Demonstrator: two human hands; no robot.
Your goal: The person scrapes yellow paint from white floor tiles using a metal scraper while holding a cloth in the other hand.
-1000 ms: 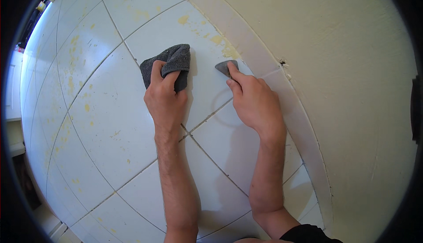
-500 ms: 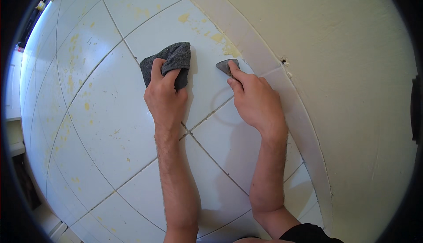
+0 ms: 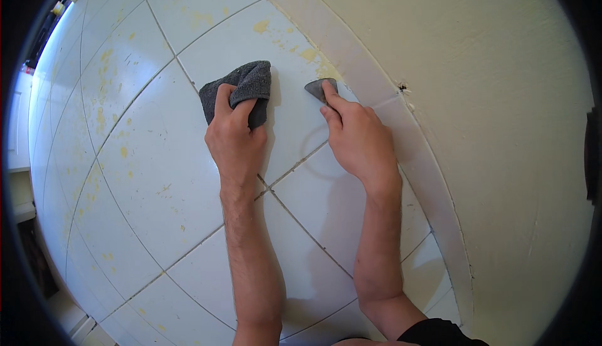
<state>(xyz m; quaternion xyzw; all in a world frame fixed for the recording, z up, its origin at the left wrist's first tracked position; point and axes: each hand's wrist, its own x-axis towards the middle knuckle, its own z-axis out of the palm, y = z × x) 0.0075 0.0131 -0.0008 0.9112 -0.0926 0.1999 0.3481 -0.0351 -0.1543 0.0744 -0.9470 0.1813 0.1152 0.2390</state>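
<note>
My left hand (image 3: 237, 136) is closed on a folded dark grey cloth (image 3: 251, 83), which rests against the white tiles (image 3: 157, 177). To its right, my right hand (image 3: 360, 136) grips a putty knife (image 3: 321, 89) with a grey triangular blade. The index finger lies along the blade, and the handle is hidden inside my hand. The blade's wide edge is at the tile surface, just below a pale yellow patch (image 3: 326, 69) beside the tile border. More yellow flecks (image 3: 261, 26) lie farther up the same tile.
A pale raised border (image 3: 376, 73) curves along the right of the tiles, meeting a cream wall (image 3: 501, 126). A small dark chipped spot (image 3: 403, 88) marks their joint. Yellow residue (image 3: 100, 120) is scattered over the left tiles. Dark grout lines cross the surface.
My right hand and the putty knife have shifted slightly up and to the left. My left hand and the cloth have stayed in place.
</note>
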